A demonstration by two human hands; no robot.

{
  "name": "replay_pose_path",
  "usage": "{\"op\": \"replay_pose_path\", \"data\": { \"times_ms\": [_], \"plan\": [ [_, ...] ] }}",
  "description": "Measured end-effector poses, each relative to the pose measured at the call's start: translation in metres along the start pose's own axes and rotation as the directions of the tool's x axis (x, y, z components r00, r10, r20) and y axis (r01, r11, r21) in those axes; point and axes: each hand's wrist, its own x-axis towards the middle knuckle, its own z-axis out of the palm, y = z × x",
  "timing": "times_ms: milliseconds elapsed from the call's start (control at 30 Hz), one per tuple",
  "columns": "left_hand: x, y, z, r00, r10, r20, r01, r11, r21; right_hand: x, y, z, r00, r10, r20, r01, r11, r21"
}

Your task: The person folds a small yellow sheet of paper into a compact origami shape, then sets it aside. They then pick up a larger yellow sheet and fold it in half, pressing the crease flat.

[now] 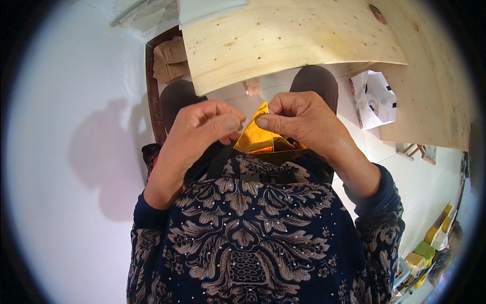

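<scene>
At center, the right hand [306, 121] pinches gold foil [254, 138], peak folded, base apparently unfinished (left hand [202, 126]: grip unclear).

My gold sheet [256, 135] looks like foil paper, smooth and mirror-glossy. My shirt [243, 228] is cloth dotted with shiny specks; my trousers [315, 82] are matt cloth. The far table [283, 35] is knotty wood with a soft sheen, the left wall [55, 86] smooth and matt.
</scene>
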Motion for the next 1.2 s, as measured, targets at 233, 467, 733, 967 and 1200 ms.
{"op": "replay_pose_path", "data": {
  "times_ms": [233,467,733,967,1200],
  "plan": [
    [-0.008,-0.012,0.010,0.962,0.271,-0.024,-0.255,0.930,0.266,0.001,0.002,0.013,0.937,-0.311,-0.157,0.290,0.946,-0.141],
    [-0.002,-0.008,0.015,0.954,0.295,-0.056,-0.253,0.889,0.382,0.000,-0.001,0.011,0.947,-0.279,-0.160,0.269,0.960,-0.084],
    [-0.002,-0.021,0.016,0.970,0.230,-0.078,-0.181,0.899,0.399,0.007,-0.003,0.004,0.978,-0.202,-0.049,0.187,0.960,-0.210],
    [0.010,-0.022,0.005,0.992,0.125,0.023,-0.126,0.959,0.253,0.021,-0.002,0.005,0.975,-0.223,-0.009,0.216,0.953,-0.212],
    [0.026,-0.025,-0.001,0.962,0.233,-0.139,-0.207,0.961,0.183,0.023,-0.005,-0.036,0.900,-0.405,-0.159,0.375,0.907,-0.191]
  ]
}}
